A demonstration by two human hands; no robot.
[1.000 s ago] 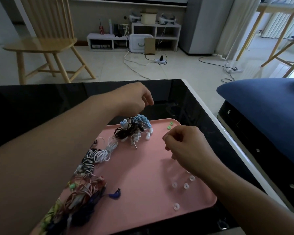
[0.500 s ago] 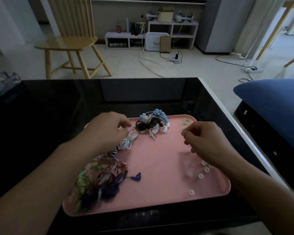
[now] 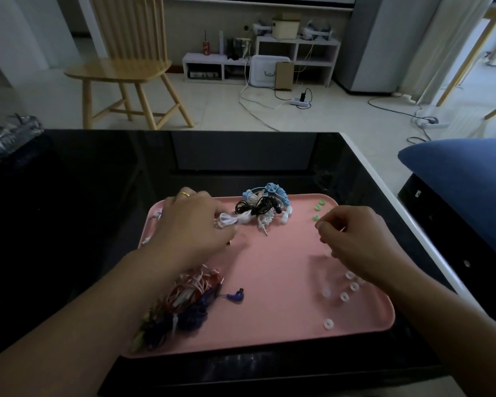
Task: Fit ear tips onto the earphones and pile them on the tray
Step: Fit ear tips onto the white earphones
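Hands (image 3: 195, 224) (image 3: 352, 236) over pink tray (image 3: 269, 333)

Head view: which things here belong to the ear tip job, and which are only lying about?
Job: pink tray; white earphones under the left hand; green ear tips; clear ear tips; right hand.

Lying about: wooden chair; blue cushion; power strip.

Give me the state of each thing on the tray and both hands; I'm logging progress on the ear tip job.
pink tray: flat on the black table.
left hand: gripping the white earphone cable.
right hand: fingers curled, pinching; what it holds is too small to tell.
blue and black earphones: coiled, piled at the far edge.
clear ear tips: loose.
green ear tips: loose.
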